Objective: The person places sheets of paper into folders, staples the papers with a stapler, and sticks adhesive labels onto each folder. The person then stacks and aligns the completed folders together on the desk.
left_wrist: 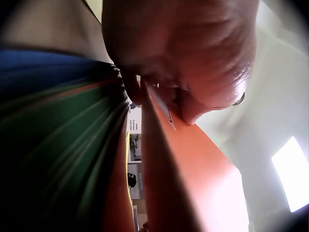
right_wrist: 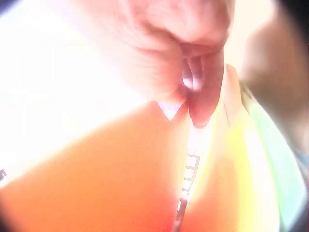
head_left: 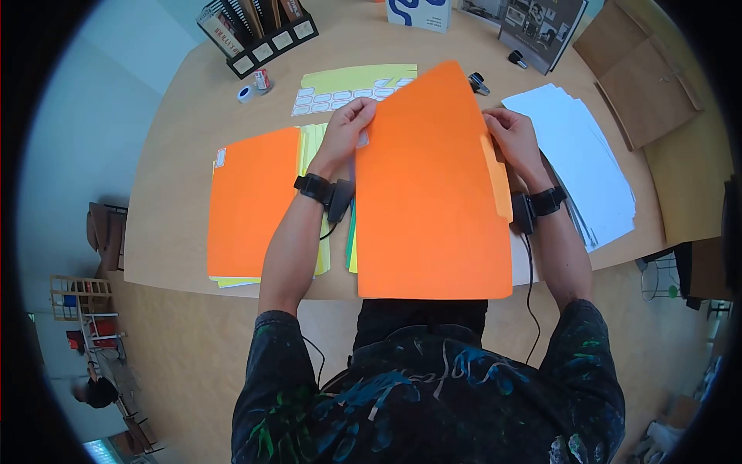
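An orange file folder is held up, tilted, in front of the person. The left hand pinches its left edge between thumb and fingers, beside a small white label. At the opposite edge, the right hand pinches the folder with thumb and fingertips, above the side tab; in the right wrist view the orange sheet runs up to those fingers. Behind the held folder, edges of green and yellow folders show. To the left lies another orange folder with a corner label, on yellow ones.
A sheet of blank labels lies beyond the hands. White papers are stacked at the right. Tape roll, black binder clips, a file holder and standing books occupy the far side.
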### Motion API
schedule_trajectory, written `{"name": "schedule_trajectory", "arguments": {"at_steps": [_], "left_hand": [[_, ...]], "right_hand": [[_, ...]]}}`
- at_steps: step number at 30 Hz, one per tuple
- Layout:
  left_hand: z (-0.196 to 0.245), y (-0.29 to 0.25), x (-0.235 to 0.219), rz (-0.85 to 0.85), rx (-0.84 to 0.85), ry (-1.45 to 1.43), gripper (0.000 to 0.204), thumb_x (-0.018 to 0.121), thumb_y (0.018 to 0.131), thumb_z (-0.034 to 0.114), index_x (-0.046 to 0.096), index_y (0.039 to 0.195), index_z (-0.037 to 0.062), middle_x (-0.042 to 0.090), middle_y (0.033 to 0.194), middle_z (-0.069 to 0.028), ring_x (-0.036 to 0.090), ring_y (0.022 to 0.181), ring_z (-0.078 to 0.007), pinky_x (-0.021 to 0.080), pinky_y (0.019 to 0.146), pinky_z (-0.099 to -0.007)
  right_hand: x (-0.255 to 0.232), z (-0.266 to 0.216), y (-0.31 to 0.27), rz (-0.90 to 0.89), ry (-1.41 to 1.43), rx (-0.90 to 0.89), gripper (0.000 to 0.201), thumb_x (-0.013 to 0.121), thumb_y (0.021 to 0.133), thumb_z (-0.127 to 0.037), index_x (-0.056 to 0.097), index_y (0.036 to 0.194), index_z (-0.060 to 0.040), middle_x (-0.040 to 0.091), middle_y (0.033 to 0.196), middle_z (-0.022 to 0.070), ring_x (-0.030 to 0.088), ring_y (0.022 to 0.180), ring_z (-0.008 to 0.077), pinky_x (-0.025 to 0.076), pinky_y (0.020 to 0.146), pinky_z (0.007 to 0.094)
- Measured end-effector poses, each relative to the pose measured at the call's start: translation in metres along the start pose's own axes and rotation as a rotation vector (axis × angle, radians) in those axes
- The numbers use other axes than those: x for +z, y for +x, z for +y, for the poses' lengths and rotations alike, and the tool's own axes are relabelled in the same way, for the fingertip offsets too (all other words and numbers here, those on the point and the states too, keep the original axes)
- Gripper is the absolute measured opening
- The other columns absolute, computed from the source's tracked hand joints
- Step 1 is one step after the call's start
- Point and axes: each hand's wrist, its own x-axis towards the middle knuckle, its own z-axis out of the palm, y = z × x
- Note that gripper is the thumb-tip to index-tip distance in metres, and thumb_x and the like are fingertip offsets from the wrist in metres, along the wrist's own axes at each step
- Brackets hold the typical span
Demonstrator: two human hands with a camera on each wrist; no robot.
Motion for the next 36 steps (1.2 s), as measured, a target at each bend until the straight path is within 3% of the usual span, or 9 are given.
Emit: {"name": "schedule_trajectory", "arguments": {"at_steps": [4,7,10,14,25,30,32,34,36], "left_hand": [[0.003,-0.002,-0.002,0.052,-0.051,-0.160,0.019,0.054,0.106,0.023,0.060,0.101,0.0054,0.059,0.086,0.0001,0.054,0.080,-0.0103,0.047,0.082,-0.0239],[0.009,0.000,-0.003,-0.011,0.000,-0.515,0.021,0.048,0.107,0.020,0.062,0.104,0.0047,0.063,0.099,-0.0022,0.059,0.091,-0.0129,0.049,0.091,-0.0298],[-0.025,0.008,-0.022,-0.097,0.249,-0.739,0.019,0.062,0.099,0.021,0.064,0.109,0.0045,0.066,0.104,-0.0078,0.063,0.094,-0.0215,0.051,0.094,-0.0343],[-0.011,-0.039,-0.015,-0.035,0.181,-0.487,0.020,0.064,0.098,0.021,0.064,0.110,0.0045,0.066,0.106,-0.0081,0.063,0.096,-0.0221,0.052,0.094,-0.0346],[0.043,-0.266,0.010,0.195,-0.053,0.448,0.027,0.069,0.094,0.021,0.064,0.115,0.0048,0.068,0.111,-0.0092,0.064,0.101,-0.0241,0.052,0.093,-0.0356],[0.057,-0.257,0.012,0.313,-0.167,0.877,0.030,0.072,0.092,0.020,0.064,0.117,0.0049,0.068,0.114,-0.0097,0.065,0.103,-0.0251,0.052,0.093,-0.0361],[0.063,-0.247,0.017,0.355,-0.220,1.048,0.031,0.073,0.092,0.020,0.064,0.118,0.0049,0.068,0.114,-0.0099,0.065,0.104,-0.0255,0.053,0.093,-0.0363],[0.071,-0.239,0.021,0.377,-0.247,1.135,0.032,0.073,0.091,0.020,0.064,0.118,0.0050,0.068,0.115,-0.0100,0.065,0.105,-0.0257,0.053,0.093,-0.0364],[0.078,-0.238,0.023,0.335,-0.542,1.114,0.038,0.071,0.093,0.020,0.062,0.126,0.0042,0.066,0.126,-0.0126,0.063,0.115,-0.0271,0.053,0.092,-0.0414]], "right_hand": [[-0.011,-0.009,-0.004,0.259,-0.311,-0.029,0.036,0.069,0.092,-0.025,0.070,0.120,-0.0034,0.074,0.109,0.0128,0.071,0.091,0.0209,0.055,0.080,0.0328],[-0.025,0.002,-0.003,0.495,-0.954,-0.178,0.041,0.071,0.086,-0.029,0.069,0.121,-0.0072,0.063,0.133,0.0146,0.058,0.123,0.0299,0.050,0.097,0.0429],[-0.033,0.026,-0.003,0.504,-1.317,-0.167,0.036,0.069,0.088,-0.032,0.072,0.113,-0.0065,0.069,0.119,0.0161,0.065,0.111,0.0341,0.054,0.088,0.0447],[-0.033,-0.012,-0.008,0.207,-1.185,0.232,0.030,0.065,0.090,-0.030,0.075,0.105,-0.0056,0.074,0.102,0.0180,0.071,0.094,0.0379,0.057,0.079,0.0465],[-0.052,-0.016,-0.008,0.648,-1.085,0.076,0.012,0.069,0.092,-0.028,0.077,0.097,-0.0203,0.076,0.086,0.0092,0.073,0.079,0.0319,0.055,0.065,0.0403],[-0.049,-0.035,-0.017,0.835,-0.950,-0.245,0.010,0.076,0.089,-0.025,0.077,0.094,-0.0166,0.075,0.084,0.0080,0.072,0.073,0.0245,0.052,0.059,0.0314],[-0.046,-0.039,-0.020,0.647,-0.619,-0.544,0.009,0.077,0.087,-0.011,0.077,0.096,-0.0099,0.076,0.087,0.0076,0.073,0.076,0.0209,0.055,0.064,0.0293],[-0.033,-0.050,-0.029,0.440,-0.487,-0.570,0.011,0.076,0.086,-0.005,0.076,0.097,-0.0065,0.076,0.090,0.0077,0.073,0.078,0.0192,0.056,0.067,0.0289],[-0.022,-0.063,-0.038,0.215,-0.340,-0.493,0.015,0.072,0.083,0.009,0.074,0.094,-0.0014,0.077,0.096,0.0085,0.074,0.087,0.0205,0.059,0.077,0.0300]]}}
